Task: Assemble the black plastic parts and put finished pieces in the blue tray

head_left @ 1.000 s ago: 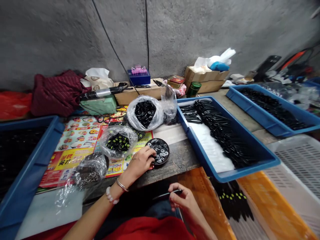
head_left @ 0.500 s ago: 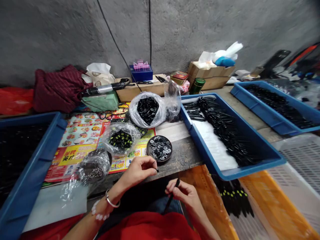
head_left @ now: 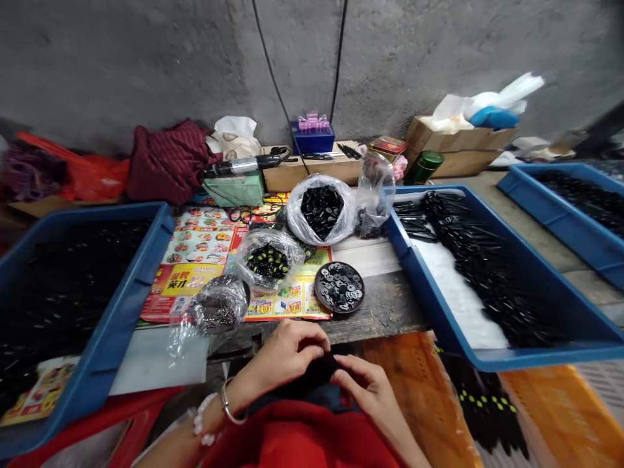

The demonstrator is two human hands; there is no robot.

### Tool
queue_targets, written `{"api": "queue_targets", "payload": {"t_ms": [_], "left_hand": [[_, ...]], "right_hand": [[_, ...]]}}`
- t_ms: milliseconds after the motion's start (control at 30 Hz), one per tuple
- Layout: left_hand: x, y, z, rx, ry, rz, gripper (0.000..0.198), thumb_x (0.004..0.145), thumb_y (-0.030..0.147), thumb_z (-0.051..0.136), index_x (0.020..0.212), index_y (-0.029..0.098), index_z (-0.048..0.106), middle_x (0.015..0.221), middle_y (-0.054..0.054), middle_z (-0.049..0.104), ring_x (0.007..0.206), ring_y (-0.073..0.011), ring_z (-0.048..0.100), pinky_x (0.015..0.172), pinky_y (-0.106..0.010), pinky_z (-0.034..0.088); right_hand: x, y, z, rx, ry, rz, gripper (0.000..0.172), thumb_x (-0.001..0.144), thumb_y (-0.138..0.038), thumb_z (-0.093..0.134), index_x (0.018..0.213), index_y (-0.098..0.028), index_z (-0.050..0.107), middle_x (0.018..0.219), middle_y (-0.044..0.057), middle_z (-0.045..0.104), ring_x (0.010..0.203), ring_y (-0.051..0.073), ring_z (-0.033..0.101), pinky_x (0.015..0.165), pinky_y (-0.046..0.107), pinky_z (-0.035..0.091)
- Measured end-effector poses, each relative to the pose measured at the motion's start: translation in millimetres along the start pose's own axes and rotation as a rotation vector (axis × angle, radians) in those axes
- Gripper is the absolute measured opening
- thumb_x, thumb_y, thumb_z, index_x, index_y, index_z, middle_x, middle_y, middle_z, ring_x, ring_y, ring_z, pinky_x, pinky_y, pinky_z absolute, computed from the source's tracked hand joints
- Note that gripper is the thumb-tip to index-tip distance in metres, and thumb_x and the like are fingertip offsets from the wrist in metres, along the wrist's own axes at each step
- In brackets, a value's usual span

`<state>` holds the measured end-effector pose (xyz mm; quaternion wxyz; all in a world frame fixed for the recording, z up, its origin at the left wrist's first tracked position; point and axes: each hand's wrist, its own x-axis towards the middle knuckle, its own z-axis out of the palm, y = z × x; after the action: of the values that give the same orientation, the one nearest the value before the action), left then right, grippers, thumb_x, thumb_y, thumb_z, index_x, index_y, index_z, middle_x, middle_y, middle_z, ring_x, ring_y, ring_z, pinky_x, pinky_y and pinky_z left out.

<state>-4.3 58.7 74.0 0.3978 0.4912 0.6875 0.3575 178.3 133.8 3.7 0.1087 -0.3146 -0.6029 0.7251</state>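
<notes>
left hand (head_left: 292,351), right hand (head_left: 366,390) curled inward, close together

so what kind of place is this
Probably a small piecework workshop: blue trays heaped with black plastic parts, a dish of small black discs, and a clear bag of more parts on a worn wooden bench.

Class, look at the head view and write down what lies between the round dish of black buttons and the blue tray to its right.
In the head view, only the bare, worn wooden bench top lies between the round dish of black buttons and the blue tray.
</notes>
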Motion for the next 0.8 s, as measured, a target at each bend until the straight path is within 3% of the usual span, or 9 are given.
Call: {"api": "queue_targets", "payload": {"t_ms": [200, 633, 800], "left_hand": [[-4, 4, 3.3, 0.089, 0.012, 0.041, 0.023, 0.072, 0.005, 0.054, 0.078, 0.017, 0.073, 0.074, -0.001, 0.072, 0.068, -0.0153, 0.062, 0.069, -0.023, 0.044], [-10, 4, 7.2, 0.164, 0.080, 0.090, 0.024, 0.076, 0.002, 0.053, 0.080, 0.016, 0.071, 0.079, -0.002, 0.073, 0.074, -0.0152, 0.065, 0.070, -0.021, 0.045], [-23, 1, 12.6, 0.141, 0.080, 0.124, 0.025, 0.073, 0.003, 0.056, 0.084, 0.017, 0.074, 0.083, -0.003, 0.076, 0.079, -0.0169, 0.069, 0.077, -0.021, 0.048]], "right_hand": [[-3, -3, 8, 0.062, 0.003, 0.069, 0.045, 0.075, -0.055, 0.070, 0.093, -0.015, 0.076, 0.063, 0.004, 0.066, 0.044, 0.010, 0.050, 0.042, 0.021, 0.043], [-3, -9, 14, 0.196, 0.025, 0.163, 0.051, 0.067, -0.056, 0.077, 0.092, -0.012, 0.076, 0.059, 0.005, 0.067, 0.041, 0.011, 0.053, 0.041, 0.021, 0.042], [-6, -10, 15, 0.068, 0.044, 0.192, 0.050, 0.063, -0.060, 0.077, 0.082, -0.014, 0.079, 0.055, 0.004, 0.065, 0.042, 0.012, 0.052, 0.042, 0.023, 0.042]]}}
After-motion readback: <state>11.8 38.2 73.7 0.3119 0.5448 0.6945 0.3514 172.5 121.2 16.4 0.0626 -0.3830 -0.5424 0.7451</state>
